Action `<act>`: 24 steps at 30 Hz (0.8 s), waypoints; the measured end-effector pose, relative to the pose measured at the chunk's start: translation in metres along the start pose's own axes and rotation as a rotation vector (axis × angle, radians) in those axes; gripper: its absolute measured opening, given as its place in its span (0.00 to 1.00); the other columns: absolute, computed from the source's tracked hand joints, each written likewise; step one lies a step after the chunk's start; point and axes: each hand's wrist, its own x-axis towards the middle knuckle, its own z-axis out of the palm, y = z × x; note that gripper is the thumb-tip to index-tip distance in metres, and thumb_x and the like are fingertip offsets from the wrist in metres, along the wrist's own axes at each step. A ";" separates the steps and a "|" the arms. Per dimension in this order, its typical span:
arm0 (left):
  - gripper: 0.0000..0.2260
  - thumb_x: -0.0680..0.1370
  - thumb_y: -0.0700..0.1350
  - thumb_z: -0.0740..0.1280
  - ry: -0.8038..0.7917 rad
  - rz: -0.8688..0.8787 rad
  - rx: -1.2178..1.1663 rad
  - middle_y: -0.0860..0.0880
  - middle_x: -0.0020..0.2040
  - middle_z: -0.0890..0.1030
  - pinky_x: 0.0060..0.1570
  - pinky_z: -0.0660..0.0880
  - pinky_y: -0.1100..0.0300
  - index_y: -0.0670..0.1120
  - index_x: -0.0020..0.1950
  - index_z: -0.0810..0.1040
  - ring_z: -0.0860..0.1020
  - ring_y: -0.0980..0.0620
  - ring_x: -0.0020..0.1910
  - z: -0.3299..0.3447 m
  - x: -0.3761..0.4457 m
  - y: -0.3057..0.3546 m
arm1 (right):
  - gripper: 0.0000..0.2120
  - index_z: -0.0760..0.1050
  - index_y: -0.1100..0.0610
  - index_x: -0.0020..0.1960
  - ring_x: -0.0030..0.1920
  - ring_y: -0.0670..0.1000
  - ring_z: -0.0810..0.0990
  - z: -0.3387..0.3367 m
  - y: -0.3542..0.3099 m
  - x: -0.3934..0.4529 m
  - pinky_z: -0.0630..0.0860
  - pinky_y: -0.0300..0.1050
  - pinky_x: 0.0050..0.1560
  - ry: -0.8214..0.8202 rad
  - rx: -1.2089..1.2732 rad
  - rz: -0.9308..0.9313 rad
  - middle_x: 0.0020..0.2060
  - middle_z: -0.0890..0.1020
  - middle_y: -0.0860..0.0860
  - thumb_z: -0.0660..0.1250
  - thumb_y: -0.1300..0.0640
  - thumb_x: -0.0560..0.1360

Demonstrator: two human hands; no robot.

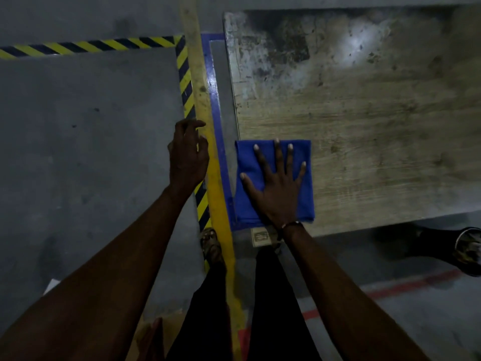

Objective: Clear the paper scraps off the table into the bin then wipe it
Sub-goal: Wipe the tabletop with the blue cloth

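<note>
Where the grey concrete floor (78, 152) carries yellow-and-black hazard tape (186, 82) beside yellow and blue lines, a worn, stained wooden worktop (364, 113) fills the upper right. At its near left corner lies a folded blue cloth (273, 162). The right hand (276, 183) presses flat on the cloth, fingers spread. The left hand (188, 155) hovers over the floor left of the worktop, its grip loosely curled, holding nothing.
</note>
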 end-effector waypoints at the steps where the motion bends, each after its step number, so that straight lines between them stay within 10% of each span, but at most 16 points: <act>1: 0.12 0.82 0.41 0.63 -0.006 -0.006 -0.008 0.42 0.65 0.76 0.60 0.76 0.49 0.43 0.65 0.77 0.78 0.48 0.60 0.004 0.000 0.001 | 0.38 0.52 0.37 0.84 0.86 0.56 0.41 0.001 0.002 -0.001 0.43 0.73 0.80 0.000 -0.005 0.004 0.86 0.47 0.48 0.57 0.25 0.80; 11: 0.14 0.83 0.48 0.59 0.016 -0.127 -0.079 0.46 0.64 0.75 0.58 0.77 0.41 0.45 0.66 0.76 0.79 0.43 0.61 0.058 0.027 0.007 | 0.38 0.52 0.35 0.84 0.86 0.56 0.42 0.006 -0.001 0.159 0.42 0.73 0.80 0.051 0.053 -0.040 0.86 0.48 0.47 0.52 0.23 0.78; 24: 0.25 0.87 0.50 0.62 0.151 -0.348 -0.287 0.45 0.78 0.71 0.65 0.68 0.65 0.48 0.84 0.62 0.70 0.55 0.72 0.129 0.071 0.062 | 0.38 0.52 0.33 0.83 0.86 0.55 0.41 -0.001 -0.018 0.317 0.37 0.73 0.80 -0.006 0.118 -0.110 0.86 0.48 0.46 0.50 0.21 0.77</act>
